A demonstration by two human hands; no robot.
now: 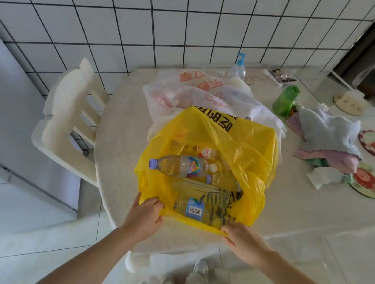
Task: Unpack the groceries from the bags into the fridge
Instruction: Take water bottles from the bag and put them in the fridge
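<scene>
Bottles [179, 164] lie loose inside the yellow bag [236, 146], which sits near the tabletop [119, 137] edge; your left hand [146, 216] and right hand [243, 242] both have fingers pinching its near rim. Pull too hard and the bag could slide off. Behind the bag lies a white bag [203, 93], then tiled wall [151, 16]; left of it, a chair [72, 111].

- yellow plastic bag [241, 147] sits open on the table, clear bottles [178, 166] lying sideways inside
- white printed bag [203, 93] slumps just behind it
</scene>
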